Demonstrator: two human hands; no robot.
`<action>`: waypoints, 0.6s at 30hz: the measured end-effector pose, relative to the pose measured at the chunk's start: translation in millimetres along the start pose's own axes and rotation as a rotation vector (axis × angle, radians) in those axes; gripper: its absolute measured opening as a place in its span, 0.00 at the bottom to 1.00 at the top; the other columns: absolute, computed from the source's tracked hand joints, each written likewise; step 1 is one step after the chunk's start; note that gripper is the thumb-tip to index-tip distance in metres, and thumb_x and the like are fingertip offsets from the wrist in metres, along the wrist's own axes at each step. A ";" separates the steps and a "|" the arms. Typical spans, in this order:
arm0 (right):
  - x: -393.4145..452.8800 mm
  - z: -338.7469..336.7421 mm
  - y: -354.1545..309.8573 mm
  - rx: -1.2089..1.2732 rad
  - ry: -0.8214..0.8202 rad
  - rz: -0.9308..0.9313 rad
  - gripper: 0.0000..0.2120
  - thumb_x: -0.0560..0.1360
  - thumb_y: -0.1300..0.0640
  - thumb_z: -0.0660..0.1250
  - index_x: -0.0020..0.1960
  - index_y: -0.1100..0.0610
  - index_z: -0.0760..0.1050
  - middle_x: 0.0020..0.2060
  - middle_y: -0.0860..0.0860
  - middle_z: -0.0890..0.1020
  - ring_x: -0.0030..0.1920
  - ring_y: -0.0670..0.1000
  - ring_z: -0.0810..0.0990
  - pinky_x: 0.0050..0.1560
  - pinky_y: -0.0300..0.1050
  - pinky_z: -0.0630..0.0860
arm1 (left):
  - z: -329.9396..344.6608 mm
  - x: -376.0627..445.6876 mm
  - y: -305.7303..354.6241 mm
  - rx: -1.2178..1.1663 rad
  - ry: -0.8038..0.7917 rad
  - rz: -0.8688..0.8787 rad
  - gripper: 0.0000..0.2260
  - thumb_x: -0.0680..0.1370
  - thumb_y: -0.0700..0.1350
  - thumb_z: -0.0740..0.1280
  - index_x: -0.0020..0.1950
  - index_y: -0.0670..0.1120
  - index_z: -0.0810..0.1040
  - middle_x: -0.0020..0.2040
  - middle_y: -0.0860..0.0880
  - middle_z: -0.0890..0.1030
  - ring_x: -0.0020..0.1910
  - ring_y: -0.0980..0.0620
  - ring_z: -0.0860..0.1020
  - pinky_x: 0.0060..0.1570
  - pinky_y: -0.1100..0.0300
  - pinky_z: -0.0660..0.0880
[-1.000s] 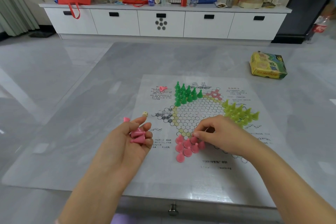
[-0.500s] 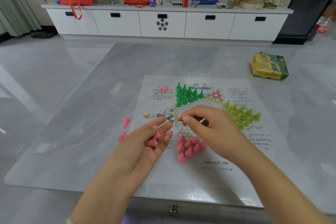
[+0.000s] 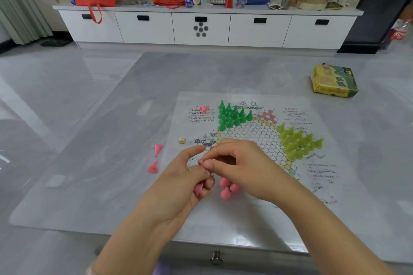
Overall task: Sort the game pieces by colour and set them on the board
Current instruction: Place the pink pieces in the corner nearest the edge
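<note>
mid pink step: my left hand (image 3: 190, 182) cups spare pink pieces (image 3: 197, 188), my right hand (image 3: 241, 166) pinches one pink piece (image 3: 201, 161) out of it, hands touching. next, i think: stand it by the pink cluster (image 3: 226, 187) on the board (image 3: 257, 140). greens (image 3: 232, 116), yellows (image 3: 297, 143) look done. three stray pinks (image 3: 154, 166) remain. grey glossy table (image 3: 111, 140), white cabinet (image 3: 201, 27) behind.

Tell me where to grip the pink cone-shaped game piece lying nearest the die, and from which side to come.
Judging from its pose, the pink cone-shaped game piece lies tipped over on the grey table, wide base away from you, narrow tip toward you. Come from straight above and pinch across the middle of the cone from its left and right. The neighbouring pink piece lies just nearer you, so avoid approaching from that side.
</note>
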State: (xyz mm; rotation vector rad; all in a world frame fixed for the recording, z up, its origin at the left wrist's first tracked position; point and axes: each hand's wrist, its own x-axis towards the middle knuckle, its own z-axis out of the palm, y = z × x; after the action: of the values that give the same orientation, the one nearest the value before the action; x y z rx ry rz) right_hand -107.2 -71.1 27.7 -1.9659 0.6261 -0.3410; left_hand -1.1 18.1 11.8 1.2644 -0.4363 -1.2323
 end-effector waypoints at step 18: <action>1.2 -39.5 13.5 0.036 0.343 0.093 0.07 0.73 0.56 0.66 0.39 0.53 0.81 0.35 0.44 0.84 0.38 0.42 0.81 0.41 0.35 0.76 | -1.2 4.6 8.4 -0.242 0.157 -0.010 0.12 0.74 0.30 0.56 0.48 0.40 0.76 0.39 0.41 0.81 0.24 0.53 0.71 0.21 0.66 0.69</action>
State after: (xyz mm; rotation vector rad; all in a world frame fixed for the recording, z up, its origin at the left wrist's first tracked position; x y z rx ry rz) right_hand -129.2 -106.0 33.8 -1.8505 0.9208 -0.6349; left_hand 5.3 13.2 17.1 1.1458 -0.1613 -1.1471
